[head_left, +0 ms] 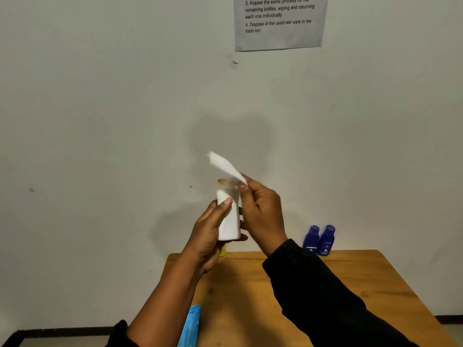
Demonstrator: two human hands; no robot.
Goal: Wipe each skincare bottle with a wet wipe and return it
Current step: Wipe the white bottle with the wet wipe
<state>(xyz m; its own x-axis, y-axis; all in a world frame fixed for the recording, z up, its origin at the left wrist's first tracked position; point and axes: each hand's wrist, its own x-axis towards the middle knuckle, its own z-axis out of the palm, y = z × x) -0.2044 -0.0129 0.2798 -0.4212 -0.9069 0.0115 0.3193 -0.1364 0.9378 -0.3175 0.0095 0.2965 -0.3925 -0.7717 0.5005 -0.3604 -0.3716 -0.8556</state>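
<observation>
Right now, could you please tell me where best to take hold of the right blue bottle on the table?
Probably round its wide lower body, coming from the front right: the right blue bottle stands upright, the other blue bottle crowds its left, and the wall is close behind.

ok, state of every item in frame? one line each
white bottle: upright, lifted off the table, gripped by the left hand.
wet wipe: unfolded, pinched by the right hand, raised by the bottle's top; contact unclear.
blue bottles: upright, side by side at the table's back edge.
wipes pack: lying at the table's front left; open or sealed unclear.
yellow item: mostly hidden behind the left hand.
</observation>
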